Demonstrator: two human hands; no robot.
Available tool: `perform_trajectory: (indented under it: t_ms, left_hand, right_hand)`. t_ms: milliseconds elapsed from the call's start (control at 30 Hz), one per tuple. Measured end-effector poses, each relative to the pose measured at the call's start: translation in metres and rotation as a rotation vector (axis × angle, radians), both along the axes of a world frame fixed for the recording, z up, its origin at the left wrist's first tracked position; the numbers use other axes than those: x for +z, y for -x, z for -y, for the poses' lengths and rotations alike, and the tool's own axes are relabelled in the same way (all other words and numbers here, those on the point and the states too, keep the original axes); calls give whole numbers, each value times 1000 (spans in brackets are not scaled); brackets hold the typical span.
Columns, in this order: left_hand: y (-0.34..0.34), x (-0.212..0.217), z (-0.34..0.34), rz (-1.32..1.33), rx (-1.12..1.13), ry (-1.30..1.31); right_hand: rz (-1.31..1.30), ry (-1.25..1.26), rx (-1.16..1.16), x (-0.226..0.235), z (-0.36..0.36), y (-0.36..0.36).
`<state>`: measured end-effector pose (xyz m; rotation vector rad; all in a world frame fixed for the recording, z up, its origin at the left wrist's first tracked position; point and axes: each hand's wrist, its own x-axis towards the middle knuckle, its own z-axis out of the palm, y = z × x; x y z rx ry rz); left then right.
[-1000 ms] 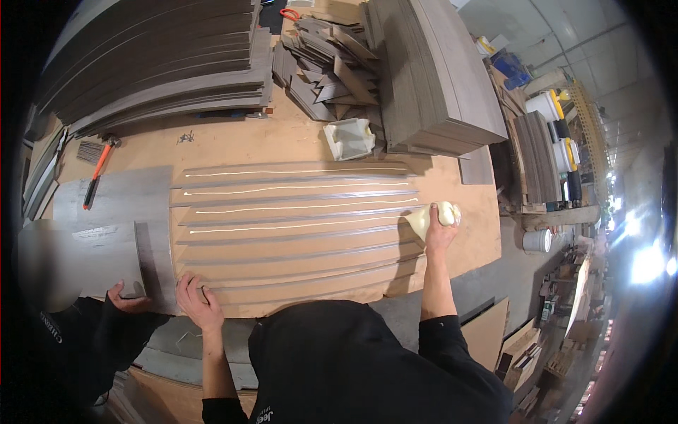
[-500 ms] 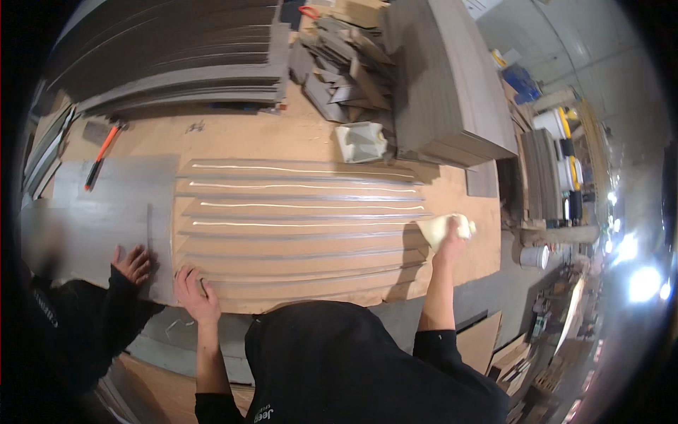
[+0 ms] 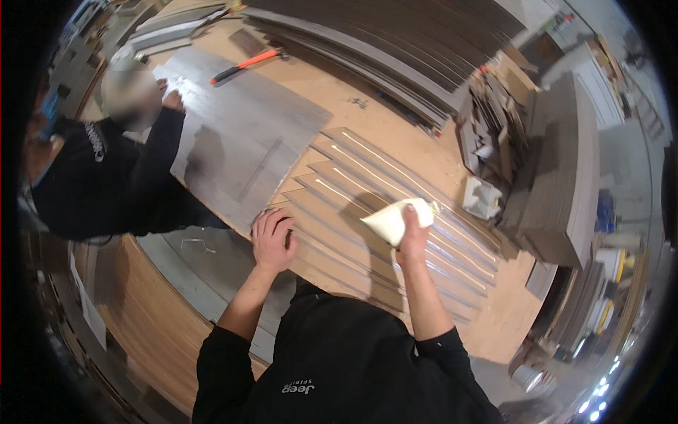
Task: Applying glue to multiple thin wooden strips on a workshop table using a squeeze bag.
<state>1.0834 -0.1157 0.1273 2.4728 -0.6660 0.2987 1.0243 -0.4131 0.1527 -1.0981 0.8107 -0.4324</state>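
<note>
co-worker in dark sleeves [image 3: 106, 177] at far left, leaning over a grey panel [image 3: 240, 141]; orange-handled tool [image 3: 244, 66] above it on the bench. left hand [image 3: 274, 239] spread flat, holding nothing, palm pressing the near-left corner of the row of brown slats [image 3: 367, 212]. right hand [image 3: 413, 237], arm reaching forward, gripped around a pale glue bag [image 3: 395, 218] with its tip over the middle slats: upper slats seem to carry white bead lines, the near ones look bare, so roughly half judged done; white container [image 3: 482, 198] and stacked boards [image 3: 565, 184] at right.
</note>
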Motion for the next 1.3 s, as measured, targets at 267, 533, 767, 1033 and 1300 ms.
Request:
perform_trajectory:
  t_ms: [267, 533, 767, 1033, 1300]
  left_hand:
    - [-1, -2, -6, -9, 32, 79]
    - [-3, 1, -4, -10, 25, 107]
    - [-2, -7, -4, 3, 19, 101]
    - [-2, -7, -3, 14, 14, 68]
    - [-2, -9, 1, 36, -19, 39]
  right_hand:
    - [-45, 392, 340, 16, -78, -85]
    - [-66, 585, 386, 2, -81, -89]
    - [-136, 600, 269, 9, -45, -42]
    - [-290, 556, 106, 19, -1, 30]
    - [-387, 624, -133, 15, 42, 116]
